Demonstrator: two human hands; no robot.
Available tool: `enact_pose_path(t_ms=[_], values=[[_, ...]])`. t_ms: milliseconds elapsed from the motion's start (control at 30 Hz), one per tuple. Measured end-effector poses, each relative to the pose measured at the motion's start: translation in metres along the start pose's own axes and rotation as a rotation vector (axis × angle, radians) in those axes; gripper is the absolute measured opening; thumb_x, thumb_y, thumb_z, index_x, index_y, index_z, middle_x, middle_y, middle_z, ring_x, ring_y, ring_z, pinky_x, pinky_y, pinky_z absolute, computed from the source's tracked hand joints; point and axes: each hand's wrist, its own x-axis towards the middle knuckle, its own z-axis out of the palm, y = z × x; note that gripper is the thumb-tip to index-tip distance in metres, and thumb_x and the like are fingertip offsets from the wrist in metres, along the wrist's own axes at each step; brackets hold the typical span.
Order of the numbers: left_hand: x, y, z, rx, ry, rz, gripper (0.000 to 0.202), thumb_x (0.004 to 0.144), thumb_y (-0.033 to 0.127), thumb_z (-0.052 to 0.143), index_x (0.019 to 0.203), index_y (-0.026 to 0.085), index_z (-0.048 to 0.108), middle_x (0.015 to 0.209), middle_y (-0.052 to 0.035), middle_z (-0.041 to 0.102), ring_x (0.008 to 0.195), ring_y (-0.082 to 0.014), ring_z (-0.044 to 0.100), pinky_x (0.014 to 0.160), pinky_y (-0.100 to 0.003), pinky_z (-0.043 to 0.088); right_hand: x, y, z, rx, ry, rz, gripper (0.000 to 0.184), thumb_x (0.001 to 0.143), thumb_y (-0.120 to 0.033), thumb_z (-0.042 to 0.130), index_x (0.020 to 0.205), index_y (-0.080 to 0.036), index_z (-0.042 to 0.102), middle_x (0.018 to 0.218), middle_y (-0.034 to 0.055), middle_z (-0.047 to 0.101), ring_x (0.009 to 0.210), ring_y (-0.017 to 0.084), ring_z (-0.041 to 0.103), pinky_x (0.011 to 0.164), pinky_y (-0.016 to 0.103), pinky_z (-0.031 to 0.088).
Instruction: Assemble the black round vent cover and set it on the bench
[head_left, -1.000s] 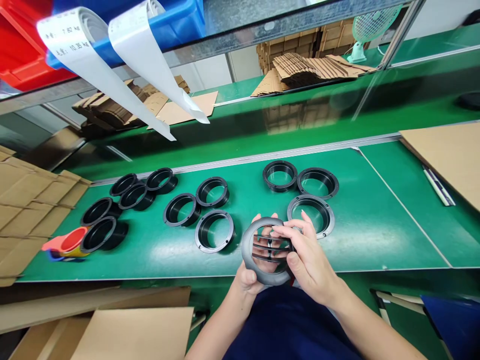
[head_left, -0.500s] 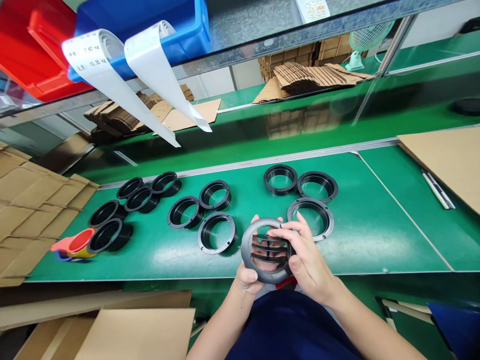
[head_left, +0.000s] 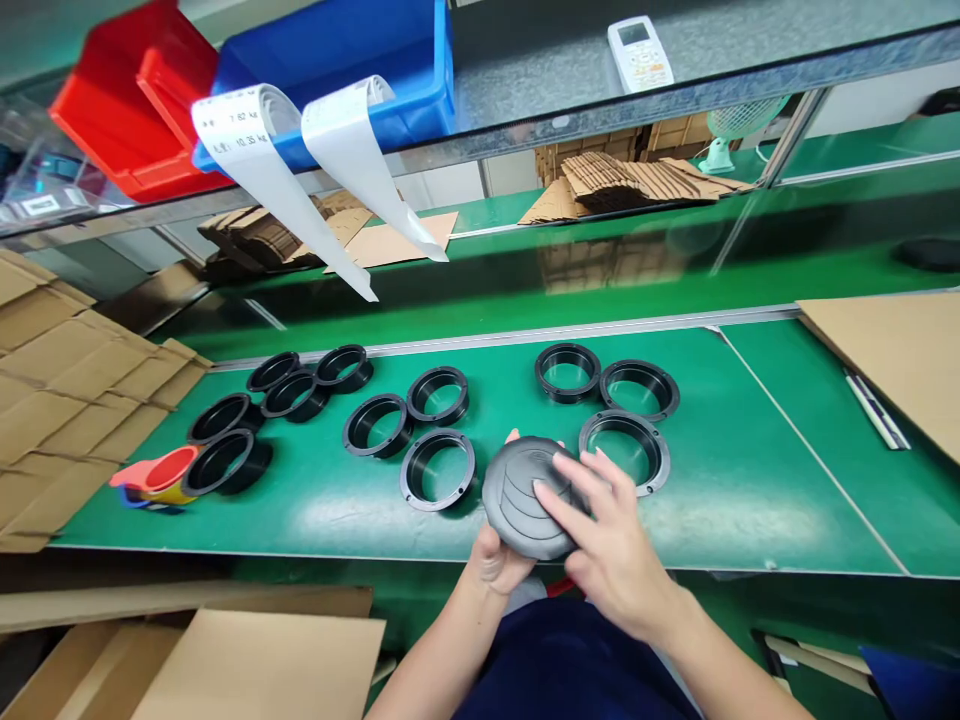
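1. Left hand (head_left: 501, 560) cups round black vent disc (head_left: 527, 496) from beneath, at the green bench (head_left: 750, 480) near edge.
2. Right hand (head_left: 611, 545) fingers spread flat on its face; slats look closed, probably.
3. Eleven flanged rings (head_left: 438, 468) lie loose, unpaired.

Single head cam, worn by the person, looking forward and steeply down over the near edge of the green tabletop (head_left: 735, 480). Close range: left hand (head_left: 496, 560) and right hand (head_left: 611, 545) sit low centre, forearms enter from the bottom edge. Wide lens, bent edges; shelf (head_left: 525, 50) overhead fills the top. No second view, so no overlap.
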Motion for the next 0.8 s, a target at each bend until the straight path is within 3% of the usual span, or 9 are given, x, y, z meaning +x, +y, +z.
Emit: enact_pose_path(t_ms=[100, 167, 233, 333, 467, 533, 633, 700, 800], values=[[-0.003, 0.01, 0.005, -0.038, 0.033, 0.032, 0.118, 0.061, 0.066, 0.085, 0.155, 0.031, 0.024, 0.155, -0.0091, 0.037, 0.143, -0.0373, 0.032, 0.119, -0.048, 0.03, -0.001, 0.002, 0.001, -0.122, -0.052, -0.097, 0.065, 0.105, -0.057, 0.039, 0.157, -0.021, 0.027, 0.157, 0.0126, 0.03, 0.143, 0.035, 0.024, 0.12, 0.065, 0.011], [-0.004, 0.016, 0.013, -0.022, 0.006, -0.013, 0.118, 0.062, 0.052, 0.09, 0.156, 0.034, 0.02, 0.156, -0.0092, 0.036, 0.141, -0.0372, 0.036, 0.119, -0.05, 0.029, -0.001, 0.004, -0.003, -0.1, -0.083, -0.042, 0.074, 0.099, -0.059, 0.054, 0.157, -0.023, 0.027, 0.162, 0.0139, 0.014, 0.146, 0.04, 0.016, 0.117, 0.067, 0.017], [-0.003, 0.02, 0.024, -0.024, -0.044, -0.083, 0.122, 0.06, 0.046, 0.093, 0.156, 0.037, 0.018, 0.157, -0.0092, 0.033, 0.14, -0.0383, 0.037, 0.119, -0.053, 0.027, -0.001, 0.004, -0.008, -0.044, -0.127, 0.032, 0.095, 0.086, -0.06, 0.073, 0.158, -0.023, 0.023, 0.164, 0.0155, -0.002, 0.147, 0.044, 0.007, 0.115, 0.069, 0.022], [-0.001, 0.018, 0.038, -0.049, -0.102, -0.133, 0.125, 0.057, 0.049, 0.094, 0.155, 0.039, 0.018, 0.16, -0.009, 0.027, 0.143, -0.0405, 0.031, 0.119, -0.055, 0.026, -0.002, 0.002, -0.015, 0.005, -0.19, 0.1, 0.118, 0.072, -0.049, 0.088, 0.16, -0.022, 0.013, 0.163, 0.0172, -0.009, 0.148, 0.045, 0.002, 0.115, 0.067, 0.022], [0.007, 0.01, 0.045, 0.087, -0.183, -0.087, 0.119, 0.063, 0.066, 0.084, 0.156, 0.037, 0.016, 0.162, -0.0094, 0.023, 0.147, -0.0381, 0.023, 0.12, -0.052, 0.024, -0.001, 0.007, -0.028, 0.025, -0.247, 0.128, 0.116, 0.072, -0.047, 0.085, 0.16, -0.025, 0.013, 0.163, 0.0142, -0.005, 0.148, 0.045, 0.003, 0.116, 0.066, 0.021], [0.013, 0.007, 0.041, 0.259, -0.184, 0.004, 0.102, 0.078, 0.076, 0.063, 0.157, 0.035, 0.013, 0.161, -0.0106, 0.023, 0.147, -0.0349, 0.025, 0.12, -0.052, 0.027, 0.006, 0.021, -0.042, 0.043, -0.217, 0.149, 0.102, 0.077, -0.044, 0.077, 0.159, -0.026, 0.019, 0.163, 0.0123, 0.006, 0.148, 0.041, 0.01, 0.117, 0.062, 0.024], [0.025, 0.001, 0.033, 0.721, -0.129, 0.246, 0.067, 0.098, 0.064, 0.038, 0.155, 0.036, 0.02, 0.158, -0.011, 0.03, 0.144, -0.032, 0.03, 0.117, -0.056, 0.03, 0.028, 0.061, -0.066, -0.065, -0.019, 0.253, 0.08, 0.085, -0.043, 0.062, 0.156, -0.026, 0.029, 0.155, 0.0127, 0.026, 0.143, 0.035, 0.025, 0.117, 0.056, 0.029], [0.031, -0.005, 0.028, 1.101, -0.167, 0.404, 0.053, 0.101, 0.053, 0.042, 0.15, 0.033, 0.035, 0.153, -0.0105, 0.039, 0.145, -0.0332, 0.029, 0.118, -0.063, 0.025, 0.046, 0.095, -0.078, -0.252, 0.068, 0.385, 0.076, 0.088, -0.05, 0.06, 0.154, -0.023, 0.034, 0.148, 0.016, 0.034, 0.139, 0.036, 0.03, 0.113, 0.057, 0.032], [0.034, -0.015, 0.023, 1.503, -0.289, 0.512, 0.041, 0.099, 0.043, 0.051, 0.137, 0.026, 0.051, 0.139, -0.0119, 0.054, 0.141, -0.0356, 0.034, 0.115, -0.074, 0.018, 0.068, 0.136, -0.081, -0.499, -0.04, 0.504, 0.081, 0.085, -0.06, 0.064, 0.151, -0.02, 0.041, 0.142, 0.0203, 0.038, 0.134, 0.039, 0.034, 0.108, 0.056, 0.037]])
